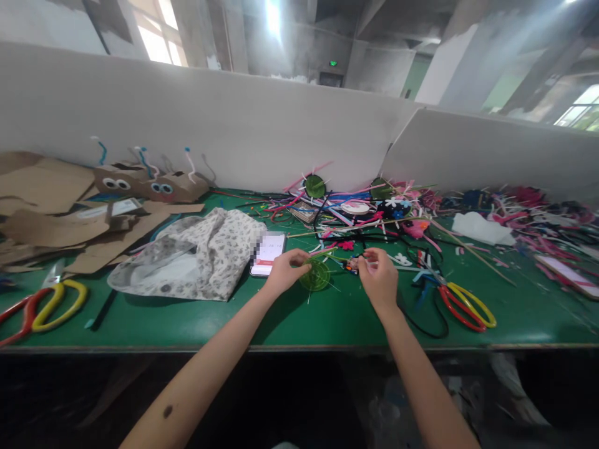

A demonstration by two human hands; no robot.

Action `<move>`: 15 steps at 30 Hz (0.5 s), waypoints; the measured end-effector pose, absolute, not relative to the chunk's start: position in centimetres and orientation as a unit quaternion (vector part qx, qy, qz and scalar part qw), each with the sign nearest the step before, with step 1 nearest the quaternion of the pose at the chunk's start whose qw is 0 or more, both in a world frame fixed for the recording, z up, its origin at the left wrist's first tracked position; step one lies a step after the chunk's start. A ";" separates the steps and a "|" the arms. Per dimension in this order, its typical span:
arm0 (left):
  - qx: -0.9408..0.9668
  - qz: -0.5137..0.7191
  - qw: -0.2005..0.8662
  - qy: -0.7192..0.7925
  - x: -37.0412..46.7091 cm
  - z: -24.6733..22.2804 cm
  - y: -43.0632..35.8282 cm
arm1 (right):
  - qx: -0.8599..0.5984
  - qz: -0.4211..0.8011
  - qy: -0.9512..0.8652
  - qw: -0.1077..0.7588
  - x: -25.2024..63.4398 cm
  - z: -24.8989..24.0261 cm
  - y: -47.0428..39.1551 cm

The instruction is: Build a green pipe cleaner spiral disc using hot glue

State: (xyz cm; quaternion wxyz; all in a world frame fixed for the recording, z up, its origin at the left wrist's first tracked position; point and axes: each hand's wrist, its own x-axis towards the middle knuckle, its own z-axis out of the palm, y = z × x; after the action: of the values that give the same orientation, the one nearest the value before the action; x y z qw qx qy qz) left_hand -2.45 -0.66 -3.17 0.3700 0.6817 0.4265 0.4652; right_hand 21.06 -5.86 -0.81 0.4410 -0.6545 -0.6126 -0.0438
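Note:
My left hand [289, 272] has its thumb and fingers closed on the upper left rim of a round green woven disc [315, 277]. Thin pale spokes stick out around the disc. To its right, the fingers of my right hand [380, 279] pinch a small multicoloured bundle [352, 264]; its exact kind is too small to make out. Green strands [332, 255] run between the disc and the bundle. Just left of my left hand lies a phone [269, 252] with a lit screen. Scissors [461, 305] with red and yellow handles rest right of my right hand.
A patterned cloth bag or hat [201, 249] lies left of the phone. Further left are cardboard pieces [60, 224], cardboard faces with googly eyes [175, 188] and other scissors [56, 305]. Coloured pipe cleaners [337, 215] lie piled behind my hands, before a pale partition [262, 125].

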 end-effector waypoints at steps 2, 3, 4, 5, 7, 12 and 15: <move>0.683 0.461 0.371 0.427 -2.4 -3.2 -0.7 | -0.694 -0.069 -0.600 0.391 22.8 -0.9 -6.6; 0.684 0.460 0.372 0.427 -2.3 -3.2 -0.7 | -0.710 -0.075 -0.598 0.364 23.5 -1.0 -7.0; 0.684 0.459 0.373 0.428 -2.3 -3.2 -0.7 | -0.724 -0.078 -0.597 0.338 23.9 -1.2 -7.2; 0.683 0.458 0.374 0.428 -2.2 -3.1 -0.7 | -0.736 -0.079 -0.595 0.314 24.1 -1.3 -7.3; 0.683 0.456 0.374 0.431 -2.2 -3.1 -0.8 | -0.756 -0.081 -0.589 0.275 24.1 -1.5 -7.2; 0.688 0.446 0.370 0.437 -2.3 -3.3 -0.8 | -0.770 -0.084 -0.584 0.244 23.0 -1.7 -5.5; 0.689 0.440 0.372 0.440 -2.3 -3.3 -0.9 | -0.755 -0.081 -0.596 0.260 22.7 -2.0 -4.8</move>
State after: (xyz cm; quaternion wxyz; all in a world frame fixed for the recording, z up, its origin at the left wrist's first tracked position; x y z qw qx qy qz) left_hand -2.29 -0.86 -3.34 0.3716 0.6892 0.4399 0.4399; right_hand 22.65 -4.82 -2.02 0.2597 -0.7554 -0.5960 -0.0814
